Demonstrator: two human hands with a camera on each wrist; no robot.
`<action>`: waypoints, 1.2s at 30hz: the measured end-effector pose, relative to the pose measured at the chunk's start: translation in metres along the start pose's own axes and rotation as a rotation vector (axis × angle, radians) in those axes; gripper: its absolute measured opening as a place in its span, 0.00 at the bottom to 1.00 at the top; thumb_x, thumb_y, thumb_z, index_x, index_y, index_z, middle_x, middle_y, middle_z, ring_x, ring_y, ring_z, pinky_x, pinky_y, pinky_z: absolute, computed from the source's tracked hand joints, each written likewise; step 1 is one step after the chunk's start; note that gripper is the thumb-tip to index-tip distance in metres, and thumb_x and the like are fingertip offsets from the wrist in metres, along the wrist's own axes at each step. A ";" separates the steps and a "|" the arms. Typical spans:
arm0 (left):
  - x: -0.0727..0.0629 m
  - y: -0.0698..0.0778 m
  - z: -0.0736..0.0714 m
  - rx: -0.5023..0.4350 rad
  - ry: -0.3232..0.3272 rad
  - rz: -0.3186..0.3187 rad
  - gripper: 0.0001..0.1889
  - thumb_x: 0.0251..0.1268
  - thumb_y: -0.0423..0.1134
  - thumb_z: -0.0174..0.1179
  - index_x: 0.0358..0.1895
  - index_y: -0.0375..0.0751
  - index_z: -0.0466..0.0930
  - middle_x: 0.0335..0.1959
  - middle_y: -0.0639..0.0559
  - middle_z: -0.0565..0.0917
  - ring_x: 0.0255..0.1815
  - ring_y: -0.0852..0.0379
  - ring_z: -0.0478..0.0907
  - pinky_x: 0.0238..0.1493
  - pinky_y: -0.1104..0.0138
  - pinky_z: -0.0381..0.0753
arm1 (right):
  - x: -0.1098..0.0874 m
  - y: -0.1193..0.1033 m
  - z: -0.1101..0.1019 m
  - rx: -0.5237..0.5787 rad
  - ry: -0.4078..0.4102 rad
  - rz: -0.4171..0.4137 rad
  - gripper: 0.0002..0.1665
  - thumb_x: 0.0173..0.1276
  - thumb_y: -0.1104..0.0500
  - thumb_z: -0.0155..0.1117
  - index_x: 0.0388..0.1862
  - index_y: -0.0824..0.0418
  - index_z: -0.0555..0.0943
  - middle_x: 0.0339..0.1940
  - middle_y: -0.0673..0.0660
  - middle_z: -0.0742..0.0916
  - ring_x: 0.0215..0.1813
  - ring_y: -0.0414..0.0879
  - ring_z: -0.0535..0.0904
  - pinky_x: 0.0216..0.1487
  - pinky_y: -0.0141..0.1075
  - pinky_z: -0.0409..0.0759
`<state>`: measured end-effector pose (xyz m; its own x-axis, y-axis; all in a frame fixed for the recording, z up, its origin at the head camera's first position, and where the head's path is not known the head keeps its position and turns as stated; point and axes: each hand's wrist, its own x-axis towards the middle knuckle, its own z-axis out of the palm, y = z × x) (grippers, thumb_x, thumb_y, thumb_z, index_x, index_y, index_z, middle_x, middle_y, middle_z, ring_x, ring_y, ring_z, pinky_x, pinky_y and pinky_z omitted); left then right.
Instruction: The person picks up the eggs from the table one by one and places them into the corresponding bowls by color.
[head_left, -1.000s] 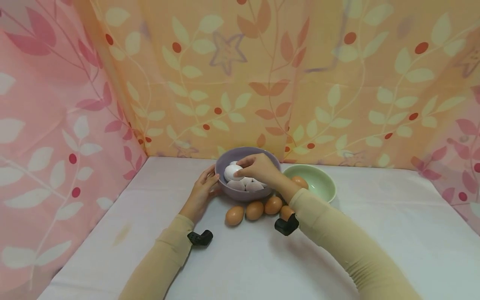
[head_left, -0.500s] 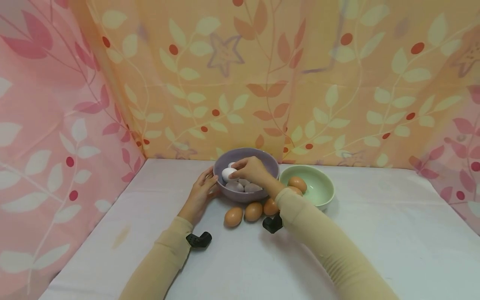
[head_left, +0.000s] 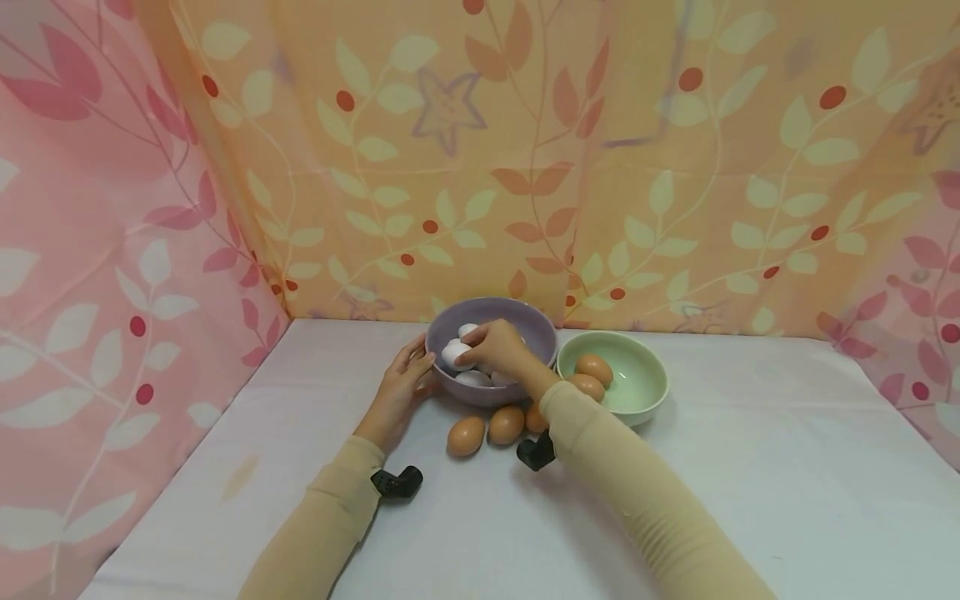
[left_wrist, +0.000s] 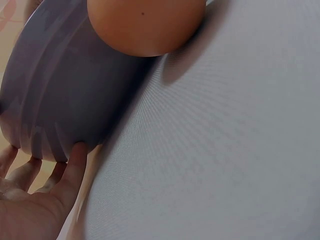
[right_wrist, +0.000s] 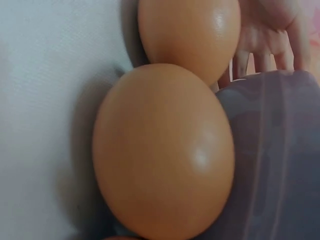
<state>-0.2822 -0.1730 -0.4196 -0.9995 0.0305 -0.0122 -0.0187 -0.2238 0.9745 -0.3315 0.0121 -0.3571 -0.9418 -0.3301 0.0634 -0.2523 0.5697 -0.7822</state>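
Note:
In the head view my right hand (head_left: pixel 501 350) reaches into the purple bowl (head_left: pixel 542 332) and pinches a white egg (head_left: pixel 454 354) between thumb and fingers. Several other white eggs (head_left: pixel 472 378) lie in that bowl, partly covered by the hand. My left hand (head_left: pixel 397 392) rests its extended fingers against the bowl's left side; in the left wrist view the fingertips (left_wrist: pixel 77 150) touch the outer wall. Brown eggs (head_left: pixel 466 437) lie in a row on the table before the bowl, the right end hidden by my right forearm. Large brown eggs (right_wrist: pixel 165 150) fill the right wrist view.
To the right of the purple bowl stands a green bowl (head_left: pixel 641 375) with brown eggs (head_left: pixel 593 370) in its left part. White cloth covers the table (head_left: pixel 750 450). Patterned curtains (head_left: pixel 450 167) hang behind and at the sides.
My right hand, with the white egg, has moved slightly left and lower into the purple bowl. More of the green bowl's brown eggs shows now. The left hand keeps its place at the bowl.

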 end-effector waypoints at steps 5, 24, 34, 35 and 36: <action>-0.001 0.000 0.001 0.008 -0.004 0.005 0.29 0.77 0.42 0.53 0.77 0.50 0.58 0.81 0.50 0.57 0.76 0.53 0.61 0.66 0.55 0.71 | -0.002 0.002 0.003 -0.009 0.004 -0.009 0.20 0.51 0.56 0.81 0.43 0.61 0.90 0.41 0.56 0.92 0.49 0.45 0.84 0.50 0.32 0.81; 0.004 -0.002 0.002 -0.003 -0.011 0.008 0.30 0.77 0.41 0.52 0.78 0.48 0.56 0.81 0.49 0.55 0.77 0.49 0.61 0.70 0.50 0.69 | -0.027 -0.004 -0.025 0.167 0.031 -0.023 0.21 0.58 0.59 0.76 0.52 0.61 0.87 0.49 0.58 0.90 0.56 0.48 0.85 0.57 0.37 0.83; 0.002 -0.002 -0.001 -0.017 -0.001 0.012 0.30 0.76 0.40 0.53 0.78 0.47 0.57 0.81 0.48 0.54 0.78 0.49 0.59 0.72 0.48 0.67 | -0.081 -0.005 -0.060 0.259 0.028 -0.013 0.22 0.60 0.55 0.75 0.54 0.56 0.86 0.53 0.55 0.89 0.59 0.46 0.83 0.56 0.33 0.81; 0.002 -0.002 -0.001 -0.015 -0.002 0.012 0.30 0.77 0.40 0.53 0.78 0.47 0.57 0.82 0.48 0.54 0.78 0.49 0.59 0.72 0.48 0.67 | -0.087 -0.004 -0.062 0.249 0.025 -0.008 0.22 0.60 0.53 0.75 0.54 0.55 0.86 0.54 0.54 0.89 0.60 0.45 0.83 0.58 0.34 0.81; 0.001 -0.002 -0.001 -0.013 -0.002 0.012 0.30 0.77 0.40 0.53 0.78 0.47 0.56 0.82 0.48 0.54 0.78 0.49 0.59 0.72 0.48 0.67 | -0.092 -0.002 -0.064 0.240 0.021 -0.007 0.22 0.60 0.52 0.75 0.54 0.54 0.86 0.54 0.53 0.89 0.60 0.46 0.83 0.59 0.36 0.81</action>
<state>-0.2837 -0.1736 -0.4220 -0.9996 0.0295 -0.0001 -0.0071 -0.2372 0.9714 -0.2585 0.0892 -0.3220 -0.9452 -0.3162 0.0808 -0.2016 0.3708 -0.9066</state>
